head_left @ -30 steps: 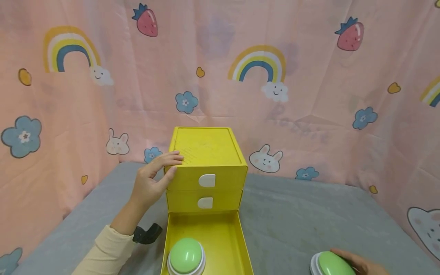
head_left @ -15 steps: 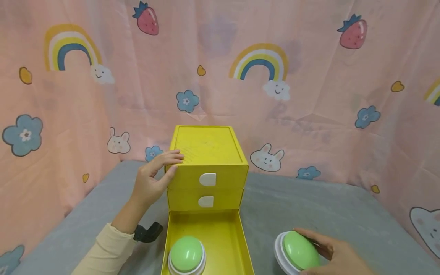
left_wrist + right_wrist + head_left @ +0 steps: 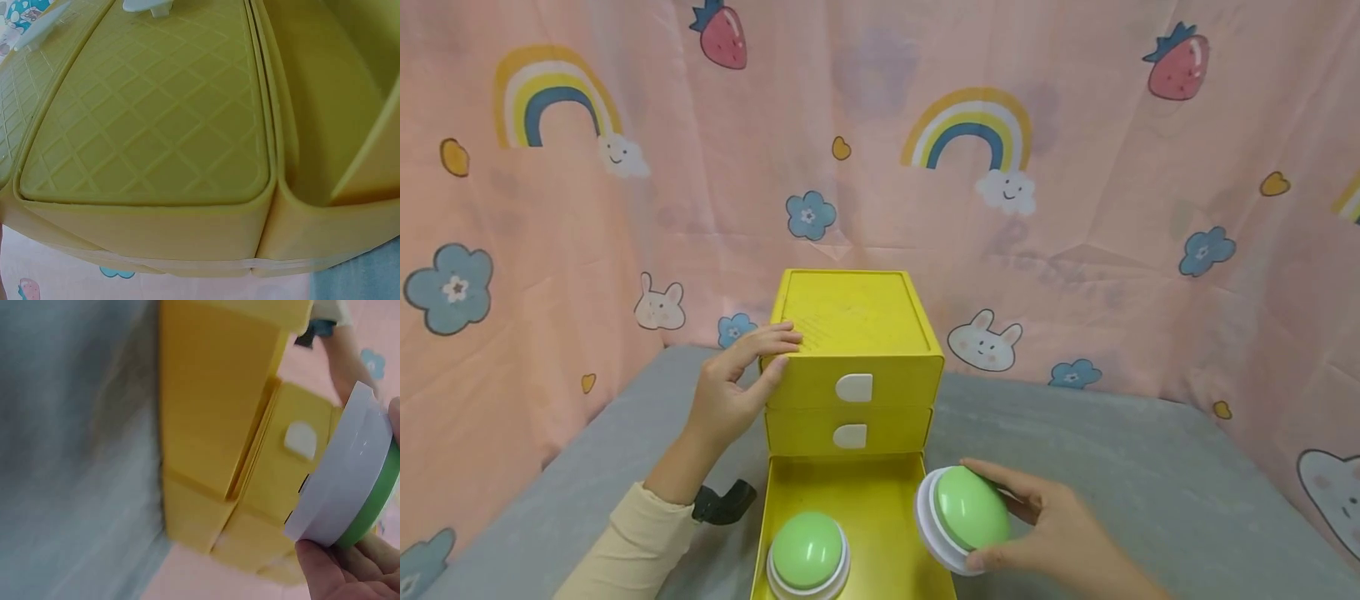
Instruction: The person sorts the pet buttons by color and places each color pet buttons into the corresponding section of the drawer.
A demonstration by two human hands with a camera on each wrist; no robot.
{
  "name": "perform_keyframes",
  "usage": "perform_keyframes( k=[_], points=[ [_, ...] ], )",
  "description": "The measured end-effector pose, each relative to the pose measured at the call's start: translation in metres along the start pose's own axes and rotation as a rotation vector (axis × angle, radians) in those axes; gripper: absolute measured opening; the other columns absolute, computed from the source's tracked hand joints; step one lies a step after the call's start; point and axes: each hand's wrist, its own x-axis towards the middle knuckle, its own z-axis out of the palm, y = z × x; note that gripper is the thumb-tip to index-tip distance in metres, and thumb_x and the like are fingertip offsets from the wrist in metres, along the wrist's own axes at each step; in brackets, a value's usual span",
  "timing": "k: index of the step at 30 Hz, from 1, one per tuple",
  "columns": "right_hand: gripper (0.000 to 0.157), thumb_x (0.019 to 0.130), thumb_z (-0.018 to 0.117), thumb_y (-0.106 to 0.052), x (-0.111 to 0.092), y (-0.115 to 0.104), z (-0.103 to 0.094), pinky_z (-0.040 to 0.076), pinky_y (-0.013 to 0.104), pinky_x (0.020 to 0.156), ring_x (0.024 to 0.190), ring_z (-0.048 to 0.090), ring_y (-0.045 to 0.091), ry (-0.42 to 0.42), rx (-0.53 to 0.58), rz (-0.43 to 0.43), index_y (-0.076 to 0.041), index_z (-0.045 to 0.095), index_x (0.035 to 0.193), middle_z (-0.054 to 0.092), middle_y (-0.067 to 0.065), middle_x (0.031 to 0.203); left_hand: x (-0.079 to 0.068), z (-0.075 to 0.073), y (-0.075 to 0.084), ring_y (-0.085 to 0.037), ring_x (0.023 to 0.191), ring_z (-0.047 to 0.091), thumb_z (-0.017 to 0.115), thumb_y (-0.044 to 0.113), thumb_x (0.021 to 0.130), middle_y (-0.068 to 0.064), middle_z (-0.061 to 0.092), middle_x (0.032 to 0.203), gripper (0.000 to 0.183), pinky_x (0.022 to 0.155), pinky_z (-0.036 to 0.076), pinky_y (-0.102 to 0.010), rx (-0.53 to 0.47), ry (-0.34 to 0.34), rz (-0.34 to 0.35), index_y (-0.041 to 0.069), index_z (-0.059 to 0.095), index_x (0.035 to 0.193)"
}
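Observation:
A yellow drawer box (image 3: 857, 317) stands mid-table with its bottom drawer (image 3: 880, 475) pulled out; the two upper drawers are closed. My left hand (image 3: 730, 396) rests on the box's top left front corner, fingers on the top and thumb by the front face. Inside the open drawer, at its left, sits a green push button (image 3: 807, 550) with a white base. My right hand (image 3: 1037, 521) grips a second green push button (image 3: 966, 512) by its sides, tilted, above the drawer's right edge. In the right wrist view that button's white base (image 3: 344, 469) faces the box.
A grey cloth (image 3: 1097, 467) covers the table. Behind it hangs a pink curtain (image 3: 865, 125) printed with rainbows and rabbits. A black strap-like piece (image 3: 724, 502) is at my left wrist. White handles (image 3: 854, 387) mark the two closed drawers.
My right hand has carried the second button up and leftward from the table's right side to the drawer's edge. The left hand stays on the box.

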Motion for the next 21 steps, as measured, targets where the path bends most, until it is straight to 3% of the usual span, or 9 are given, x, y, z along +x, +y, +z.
perform_keyframes(
  k=[2,7,9,17,21],
  points=[
    [0.078,0.069,0.091,-0.031,0.005,-0.003,0.006,0.055,0.029,0.099,0.124,0.06,0.016,-0.029,0.022,-0.063,-0.02,0.058,0.139,0.06,0.003,0.142,0.0,0.0,0.0,-0.013,0.127,0.06,0.064,-0.016,0.082,-0.018,0.072,0.114,0.033,0.111,0.043,-0.022,0.0,-0.002,-0.005,0.004,0.073,0.106],
    [0.078,0.069,0.091,-0.026,0.015,-0.007,0.024,0.054,0.03,0.1,0.125,0.06,0.021,-0.089,0.065,-0.142,-0.014,0.058,0.139,0.06,0.009,0.142,0.0,0.0,0.001,-0.012,0.127,0.06,0.063,-0.017,0.083,-0.019,0.072,0.114,0.033,0.111,0.043,-0.022,-0.001,-0.006,-0.013,0.004,0.073,0.107],
    [0.078,0.069,0.091,-0.025,0.02,-0.009,0.031,0.054,0.032,0.1,0.126,0.059,0.03,-0.106,0.067,-0.147,-0.012,0.059,0.139,0.06,0.011,0.141,0.0,0.0,0.001,-0.012,0.127,0.059,0.063,-0.017,0.083,-0.019,0.072,0.113,0.033,0.111,0.043,-0.022,0.001,-0.004,-0.015,0.004,0.073,0.106],
    [0.082,0.064,0.094,-0.027,0.036,-0.014,0.053,0.056,0.04,0.097,0.123,0.061,0.034,-0.145,-0.024,-0.162,-0.003,0.06,0.136,0.062,0.016,0.137,0.0,-0.001,0.0,-0.013,0.127,0.06,0.063,-0.017,0.083,-0.018,0.072,0.113,0.033,0.111,0.044,-0.022,0.001,-0.006,-0.011,0.004,0.074,0.106],
    [0.084,0.062,0.095,-0.027,0.04,-0.014,0.059,0.058,0.034,0.089,0.116,0.063,0.03,-0.157,-0.084,-0.141,-0.003,0.06,0.135,0.063,0.017,0.135,-0.001,-0.001,-0.002,-0.013,0.127,0.059,0.063,-0.016,0.083,-0.019,0.072,0.114,0.033,0.111,0.044,-0.024,-0.001,-0.014,-0.02,0.003,0.073,0.107]
  ],
)
